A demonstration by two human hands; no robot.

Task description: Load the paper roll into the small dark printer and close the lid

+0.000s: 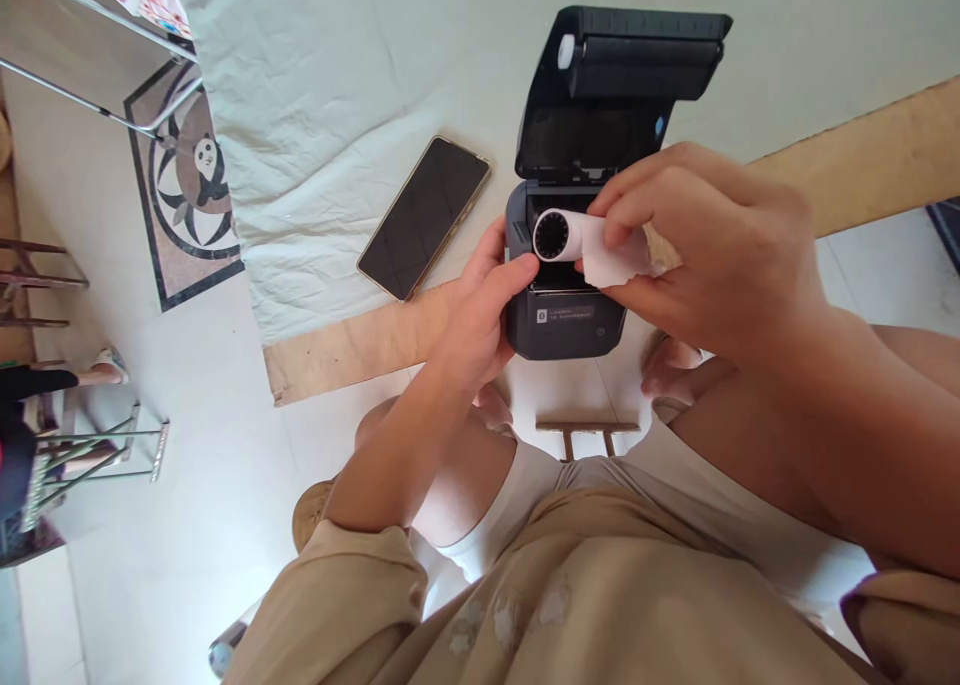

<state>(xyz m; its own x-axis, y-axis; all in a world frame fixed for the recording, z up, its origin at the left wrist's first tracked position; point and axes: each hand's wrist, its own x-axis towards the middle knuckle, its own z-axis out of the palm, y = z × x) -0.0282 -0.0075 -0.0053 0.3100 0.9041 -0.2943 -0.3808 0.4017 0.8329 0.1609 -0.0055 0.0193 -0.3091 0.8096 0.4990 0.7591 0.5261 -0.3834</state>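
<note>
Fingers of right hand (705,235) pinch paper roll (574,237) above open printer (566,310); left hand (476,310) steadies casing; roll unseated, lid (615,85) up.

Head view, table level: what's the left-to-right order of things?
Panda floor mat → phone → left hand → paper roll over the open printer → right hand.
</note>
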